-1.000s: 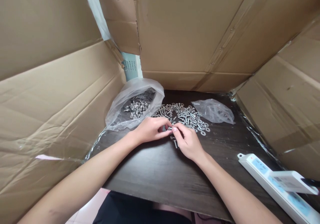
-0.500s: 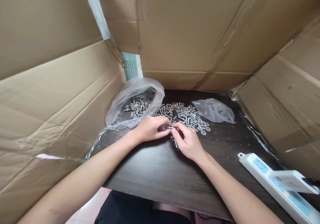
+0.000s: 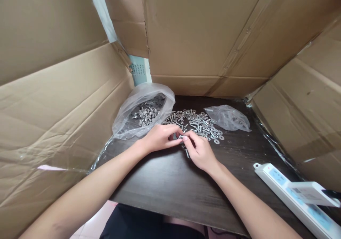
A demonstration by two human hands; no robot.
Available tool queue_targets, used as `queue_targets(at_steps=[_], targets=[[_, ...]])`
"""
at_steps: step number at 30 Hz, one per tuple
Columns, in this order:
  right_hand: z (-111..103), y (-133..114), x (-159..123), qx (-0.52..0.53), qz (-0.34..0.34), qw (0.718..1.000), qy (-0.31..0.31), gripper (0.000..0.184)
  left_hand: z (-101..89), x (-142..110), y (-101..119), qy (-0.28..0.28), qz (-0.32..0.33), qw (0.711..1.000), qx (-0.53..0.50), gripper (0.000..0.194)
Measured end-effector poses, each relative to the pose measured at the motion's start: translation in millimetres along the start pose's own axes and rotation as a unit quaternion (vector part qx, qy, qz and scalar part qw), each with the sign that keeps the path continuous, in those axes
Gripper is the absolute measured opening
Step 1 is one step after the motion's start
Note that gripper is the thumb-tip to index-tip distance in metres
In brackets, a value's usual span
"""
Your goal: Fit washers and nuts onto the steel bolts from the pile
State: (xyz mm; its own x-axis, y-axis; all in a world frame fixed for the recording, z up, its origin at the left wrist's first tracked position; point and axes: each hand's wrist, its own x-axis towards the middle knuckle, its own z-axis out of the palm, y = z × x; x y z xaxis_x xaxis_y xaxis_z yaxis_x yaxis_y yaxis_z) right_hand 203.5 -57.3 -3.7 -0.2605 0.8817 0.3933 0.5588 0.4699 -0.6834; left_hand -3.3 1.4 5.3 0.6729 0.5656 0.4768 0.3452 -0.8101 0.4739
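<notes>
Between the fingertips of both hands is a small silver bolt [image 3: 180, 137], partly covered by the fingers. My left hand [image 3: 163, 137] pinches it from the left, and my right hand [image 3: 200, 150] closes on its other end. Whether a nut or washer sits on the bolt is too small to tell. Just below the fingertips another screw [image 3: 187, 153] lies on the dark table [image 3: 160, 182], beside my right hand. Behind the hands spreads a loose pile of screws, nuts and flat washers [image 3: 198, 123].
An open clear plastic bag [image 3: 124, 120] holding several metal fasteners stands at the back left. A crumpled clear bag [image 3: 229, 118] lies back right. A white power strip [image 3: 290, 200] with a plugged-in adapter [image 3: 309, 193] runs along the right. Cardboard walls [image 3: 207, 29] surround the table.
The fingers of my right hand have shifted very slightly around the bolt, which now shows less between the fingertips. Everything else stays in place.
</notes>
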Motion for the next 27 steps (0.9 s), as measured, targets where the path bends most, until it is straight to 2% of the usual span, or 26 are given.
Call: queue_targets(at_steps=[10, 16, 27], targets=[[1.4, 1.3, 1.2, -0.012, -0.006, 1.000, -0.009, 0.027, 0.6, -0.1, 0.8, 0.000, 0.011, 1.000, 0.002, 0.018], [0.4, -0.9, -0.2, -0.020, 0.011, 1.000, 0.005, 0.021, -0.4, -0.1, -0.1, -0.005, 0.001, 1.000, 0.006, 0.020], [1.7, 0.9, -0.2, -0.010, 0.005, 1.000, 0.000, 0.020, 0.4, -0.1, 0.6, -0.004, 0.001, 1.000, 0.003, 0.018]])
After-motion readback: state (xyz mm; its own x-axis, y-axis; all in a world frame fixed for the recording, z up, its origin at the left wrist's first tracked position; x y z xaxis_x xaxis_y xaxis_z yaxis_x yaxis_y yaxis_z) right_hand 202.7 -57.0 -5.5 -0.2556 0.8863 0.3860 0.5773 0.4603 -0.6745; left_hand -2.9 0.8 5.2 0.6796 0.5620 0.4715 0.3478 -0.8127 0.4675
